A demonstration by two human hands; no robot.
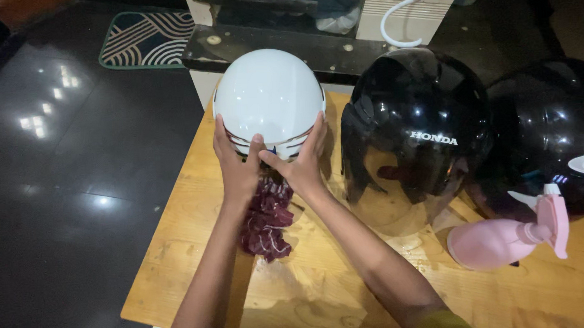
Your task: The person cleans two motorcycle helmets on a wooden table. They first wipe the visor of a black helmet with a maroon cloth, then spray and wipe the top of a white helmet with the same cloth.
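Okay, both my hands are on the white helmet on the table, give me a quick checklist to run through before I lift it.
1. Both hands on the white helmet: ok. The left hand and right hand press its near edge from either side.
2. Firmness of the grip: cannot tell; the palms sit low, and the fingertips under the rim are hidden.
3. Maroon cloth clear of the helmet: not ok; it lies right under the wrists and reaches the rim.
4. Room on the right: not ok; the black helmet with visor stands close beside it.
5. Pink spray bottle out of the way: ok, far right.
6. Wooden table edge: ok; the helmet sits inside it.
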